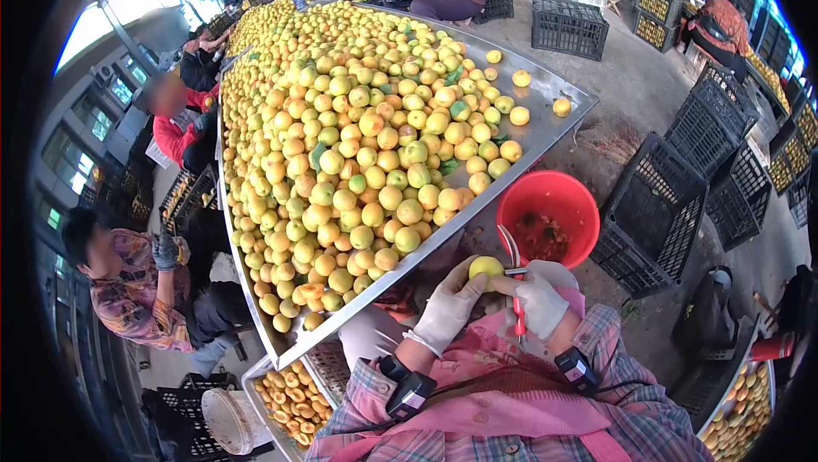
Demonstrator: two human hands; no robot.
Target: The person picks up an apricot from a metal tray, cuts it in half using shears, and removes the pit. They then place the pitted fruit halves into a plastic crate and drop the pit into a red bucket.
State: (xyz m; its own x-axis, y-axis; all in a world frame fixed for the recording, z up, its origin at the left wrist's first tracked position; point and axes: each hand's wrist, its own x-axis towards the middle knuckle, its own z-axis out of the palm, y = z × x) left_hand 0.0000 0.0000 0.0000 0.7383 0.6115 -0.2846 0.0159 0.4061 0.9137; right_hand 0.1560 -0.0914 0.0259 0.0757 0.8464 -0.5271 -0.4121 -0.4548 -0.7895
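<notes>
In the head view, my gloved left hand (450,307) is closed around a yellow-green apricot (486,271), low in front of my chest. Close beside it, my gloved right hand (542,302) grips a red-handled cutting tool (519,315). A short metal part of the tool meets the fruit's right side; its exact shape is partly hidden by my fingers. Just beyond my hands stands a red bucket (550,189) with wet brownish-red scraps at its bottom. Ahead and to the left, whole apricots (341,155) lie heaped on a metal-rimmed table (558,125).
A crate of halved apricots (294,402) sits below the table corner, near a white bucket (228,421). Black plastic crates (652,210) stand on the right. A co-worker in a patterned shirt (141,304) sits at left; others sit along the table.
</notes>
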